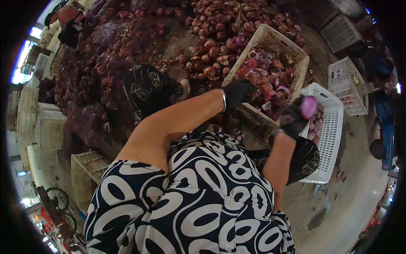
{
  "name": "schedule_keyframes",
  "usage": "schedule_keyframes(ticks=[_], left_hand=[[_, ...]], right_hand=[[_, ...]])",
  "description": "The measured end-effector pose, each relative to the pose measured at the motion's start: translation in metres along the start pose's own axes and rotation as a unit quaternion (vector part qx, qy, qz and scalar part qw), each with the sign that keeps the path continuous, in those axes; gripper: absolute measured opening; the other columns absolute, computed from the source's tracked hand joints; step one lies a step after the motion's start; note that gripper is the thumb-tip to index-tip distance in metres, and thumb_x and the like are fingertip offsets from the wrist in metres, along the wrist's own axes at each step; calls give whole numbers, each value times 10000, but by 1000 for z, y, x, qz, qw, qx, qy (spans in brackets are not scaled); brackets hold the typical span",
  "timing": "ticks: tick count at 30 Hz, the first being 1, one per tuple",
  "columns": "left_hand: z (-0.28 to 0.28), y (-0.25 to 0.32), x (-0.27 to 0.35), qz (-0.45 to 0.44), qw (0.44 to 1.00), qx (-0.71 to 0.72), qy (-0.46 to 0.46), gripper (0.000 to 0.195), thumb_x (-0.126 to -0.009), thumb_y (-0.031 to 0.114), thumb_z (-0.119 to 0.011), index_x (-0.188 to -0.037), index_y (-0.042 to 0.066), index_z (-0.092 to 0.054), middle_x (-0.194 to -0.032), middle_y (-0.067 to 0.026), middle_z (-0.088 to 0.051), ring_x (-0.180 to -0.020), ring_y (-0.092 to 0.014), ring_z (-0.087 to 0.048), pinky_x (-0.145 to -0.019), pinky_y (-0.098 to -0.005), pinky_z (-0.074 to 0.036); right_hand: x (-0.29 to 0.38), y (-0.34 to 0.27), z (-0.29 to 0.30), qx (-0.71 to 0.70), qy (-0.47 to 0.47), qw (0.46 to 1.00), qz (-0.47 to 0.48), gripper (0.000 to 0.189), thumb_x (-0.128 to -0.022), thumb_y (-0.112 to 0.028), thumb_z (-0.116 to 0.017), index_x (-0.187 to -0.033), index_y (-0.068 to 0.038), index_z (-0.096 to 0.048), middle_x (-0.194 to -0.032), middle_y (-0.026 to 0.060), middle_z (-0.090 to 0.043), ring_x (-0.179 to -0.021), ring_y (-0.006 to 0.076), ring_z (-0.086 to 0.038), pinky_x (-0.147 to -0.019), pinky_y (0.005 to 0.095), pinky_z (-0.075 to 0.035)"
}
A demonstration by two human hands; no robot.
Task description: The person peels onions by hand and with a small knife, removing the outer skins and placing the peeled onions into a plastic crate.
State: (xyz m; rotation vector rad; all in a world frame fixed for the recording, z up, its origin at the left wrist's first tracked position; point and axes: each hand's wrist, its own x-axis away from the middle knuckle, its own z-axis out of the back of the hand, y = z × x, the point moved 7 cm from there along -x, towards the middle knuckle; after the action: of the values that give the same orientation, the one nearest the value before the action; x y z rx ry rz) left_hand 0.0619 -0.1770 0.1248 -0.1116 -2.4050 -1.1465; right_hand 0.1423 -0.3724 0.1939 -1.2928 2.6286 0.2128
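My right hand (291, 119), in a dark glove, is closed around a peeled purple onion (309, 108) beside a white plastic crate (333, 127) that holds more peeled onions (314, 128). At the near left edge of a beige plastic crate (269, 35) is my left hand (239, 92), gloved in black, with a bracelet at the wrist. Its fingers lie in shadow, so whether they hold anything is unclear. Onion skins and cut outer layers (265, 74) fill much of the beige crate. Unpeeled red onions (219, 54) lie heaped beyond and left of it.
Large onion heaps (127, 41) cover the floor in front. Stacked white crates (347, 84) stand at right, and more crates (50, 127) at left. An old crate (90, 168) sits near my left side. Another person (68, 27) is at the far upper left. A bicycle (58, 200) stands lower left.
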Motion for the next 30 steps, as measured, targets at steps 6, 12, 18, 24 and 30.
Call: schedule_keyframes(ticks=[6,12,18,24,30], left_hand=[[79,0,-3,60,996,-34,55,156,-843,189,-630,-920,53,-623,-767,-34,-600,-649,-165,-560,-583,-320,-465],[215,-2,-38,-21,712,-701,30,151,-796,165,-614,-876,60,-686,-876,-99,-672,-768,-278,-650,-680,-405,-509],[231,12,-77,56,493,-867,57,261,-775,234,-614,-979,87,-684,-1069,-165,-651,-961,-348,-632,-843,-482,-488],[287,24,-132,35,657,-727,196,433,-770,224,-633,-1182,100,-588,-1177,-186,-599,-1097,-363,-569,-913,-434,-471],[297,7,-196,-39,697,-696,169,425,-722,178,-667,-1139,109,-617,-1107,-173,-627,-1049,-377,-588,-894,-446,-483]], right_hand=[[33,-90,31,272,296,859,317,499,-871,-471,-540,-1108,-43,-638,-1029,54,-672,-804,151,-627,-733,317,-525],[-13,0,112,933,191,284,108,266,-840,-230,-597,-1006,-25,-630,-900,180,-637,-808,345,-611,-769,386,-505],[-15,67,156,966,175,191,11,328,-827,-263,-606,-1040,-14,-621,-953,220,-638,-872,393,-615,-764,440,-501],[-35,78,127,931,211,297,-31,304,-843,-274,-658,-984,-6,-633,-874,215,-656,-826,388,-627,-732,420,-504],[-43,76,119,902,278,323,-69,241,-818,-192,-680,-954,2,-638,-787,155,-653,-728,304,-639,-670,375,-502]])
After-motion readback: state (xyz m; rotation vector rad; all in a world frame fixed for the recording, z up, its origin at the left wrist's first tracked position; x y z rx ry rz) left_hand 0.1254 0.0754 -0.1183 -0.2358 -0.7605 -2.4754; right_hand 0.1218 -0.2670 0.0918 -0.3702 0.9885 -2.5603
